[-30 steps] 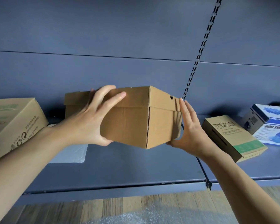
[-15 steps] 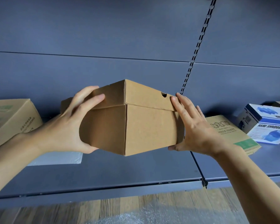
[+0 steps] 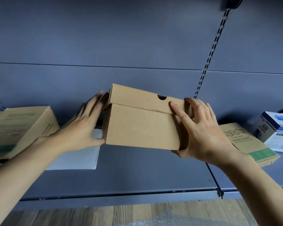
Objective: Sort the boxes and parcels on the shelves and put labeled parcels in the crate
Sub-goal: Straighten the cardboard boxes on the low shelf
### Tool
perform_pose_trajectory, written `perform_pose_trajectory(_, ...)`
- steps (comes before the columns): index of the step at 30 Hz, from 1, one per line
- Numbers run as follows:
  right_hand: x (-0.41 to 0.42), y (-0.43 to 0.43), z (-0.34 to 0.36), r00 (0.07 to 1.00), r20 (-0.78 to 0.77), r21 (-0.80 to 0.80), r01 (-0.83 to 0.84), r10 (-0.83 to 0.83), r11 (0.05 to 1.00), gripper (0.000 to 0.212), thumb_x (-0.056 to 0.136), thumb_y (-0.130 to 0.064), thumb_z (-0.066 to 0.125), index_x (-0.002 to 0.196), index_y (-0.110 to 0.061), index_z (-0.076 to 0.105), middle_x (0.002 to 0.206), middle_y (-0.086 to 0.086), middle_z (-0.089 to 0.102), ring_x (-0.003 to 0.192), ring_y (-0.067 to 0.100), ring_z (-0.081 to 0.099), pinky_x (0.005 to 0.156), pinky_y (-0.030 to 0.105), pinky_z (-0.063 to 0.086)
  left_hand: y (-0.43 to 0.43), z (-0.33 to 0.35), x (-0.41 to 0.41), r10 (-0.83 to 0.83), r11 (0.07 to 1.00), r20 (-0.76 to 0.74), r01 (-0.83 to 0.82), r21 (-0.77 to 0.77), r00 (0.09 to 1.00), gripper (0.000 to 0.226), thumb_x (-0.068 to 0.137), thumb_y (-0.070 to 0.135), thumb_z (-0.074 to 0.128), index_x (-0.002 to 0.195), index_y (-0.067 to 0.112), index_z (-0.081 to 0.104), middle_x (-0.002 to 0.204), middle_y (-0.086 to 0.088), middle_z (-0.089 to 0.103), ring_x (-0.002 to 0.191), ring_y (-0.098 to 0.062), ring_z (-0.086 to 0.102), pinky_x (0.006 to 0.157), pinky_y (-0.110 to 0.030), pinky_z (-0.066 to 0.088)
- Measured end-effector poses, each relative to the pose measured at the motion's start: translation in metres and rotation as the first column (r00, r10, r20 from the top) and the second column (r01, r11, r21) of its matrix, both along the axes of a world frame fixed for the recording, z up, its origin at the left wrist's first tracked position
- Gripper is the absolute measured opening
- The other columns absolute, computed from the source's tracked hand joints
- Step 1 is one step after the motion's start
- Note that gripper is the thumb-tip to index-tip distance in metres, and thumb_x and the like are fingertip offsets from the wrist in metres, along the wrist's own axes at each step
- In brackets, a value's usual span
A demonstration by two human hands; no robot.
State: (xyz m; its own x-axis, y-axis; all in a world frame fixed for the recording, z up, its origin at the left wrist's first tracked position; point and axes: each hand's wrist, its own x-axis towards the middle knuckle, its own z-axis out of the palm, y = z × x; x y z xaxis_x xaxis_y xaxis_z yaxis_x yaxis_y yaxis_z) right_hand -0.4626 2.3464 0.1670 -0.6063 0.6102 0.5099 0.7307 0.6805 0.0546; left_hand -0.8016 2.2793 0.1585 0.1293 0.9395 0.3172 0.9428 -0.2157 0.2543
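A plain brown cardboard box (image 3: 140, 126) with a lid and a finger notch hangs in the air above the grey shelf (image 3: 137, 173), its broad front face towards me. No label shows on the faces I can see. My left hand (image 3: 82, 128) lies flat against the box's left side, fingers straight and thumb at the bottom corner. My right hand (image 3: 201, 132) grips the right end, thumb on the lid's front and fingers wrapped round the side.
A large printed carton (image 3: 20, 128) stands at the shelf's left, with a flat white parcel (image 3: 75, 159) beside it. To the right lie a flat brown-and-green box (image 3: 245, 142) and a blue-and-white shredder box (image 3: 279, 132). A slotted upright (image 3: 207, 66) divides the bays. Wooden floor (image 3: 137, 214) shows below.
The box has turned from corner-on to front-on in my hands. My left hand slid from over the top edge to the left side. My right thumb moved onto the lid.
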Motion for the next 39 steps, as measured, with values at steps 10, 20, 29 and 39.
perform_pose_trajectory(10, -0.012, -0.010, 0.007, 0.989, 0.111, 0.075, 0.091, -0.099, 0.993, 0.134, 0.036, -0.054, 0.085, 0.153, -0.021, 0.029, 0.139, 0.027, 0.037, 0.132, 0.042, 0.031, 0.104, 0.068, 0.035, -0.012, 0.018, 0.017, 0.074, 0.990, -0.154, -0.054, 0.130, 0.985, 0.149, 0.055, 0.046, 0.089, 0.148, 0.033, -0.026, 0.161, 0.003, -0.017, 0.149, -0.017, -0.009, 0.120, -0.053, 0.009)
perform_pose_trajectory(20, -0.020, -0.010, 0.012, 0.993, 0.119, 0.074, 0.019, -0.028, 0.997, 0.127, 0.040, -0.056, 0.080, 0.153, -0.021, 0.031, 0.141, 0.028, 0.037, 0.133, 0.046, 0.033, 0.105, 0.067, 0.034, -0.019, 0.048, 0.055, 0.088, 0.983, -0.603, 0.029, 0.181, 0.793, 0.146, 0.037, 0.066, 0.082, 0.154, 0.006, 0.017, 0.158, -0.027, 0.020, 0.148, -0.043, 0.013, 0.107, -0.074, 0.021)
perform_pose_trajectory(29, -0.037, -0.019, 0.010, 0.994, 0.025, 0.028, -0.106, 0.105, 0.994, 0.118, 0.057, -0.076, 0.056, 0.153, -0.014, 0.029, 0.145, 0.022, 0.036, 0.137, 0.041, 0.031, 0.108, 0.070, 0.029, -0.005, 0.030, 0.093, 0.053, 0.980, -0.529, 0.057, 0.190, 0.847, 0.141, 0.041, 0.057, 0.083, 0.155, 0.010, 0.014, 0.148, -0.025, 0.034, 0.142, -0.040, 0.028, 0.109, -0.071, 0.022)
perform_pose_trajectory(39, 0.002, -0.004, -0.012, 0.779, -0.576, -0.531, -0.126, -0.248, 0.838, 0.048, 0.102, -0.050, 0.038, 0.145, -0.029, 0.043, 0.152, -0.006, 0.037, 0.139, -0.003, 0.028, 0.109, 0.011, 0.022, -0.011, 0.027, 0.064, -0.113, 0.947, -0.400, 0.221, 0.234, 0.910, 0.115, 0.054, 0.056, 0.061, 0.152, 0.010, 0.023, 0.134, -0.017, 0.034, 0.133, -0.039, 0.034, 0.114, -0.068, 0.012)
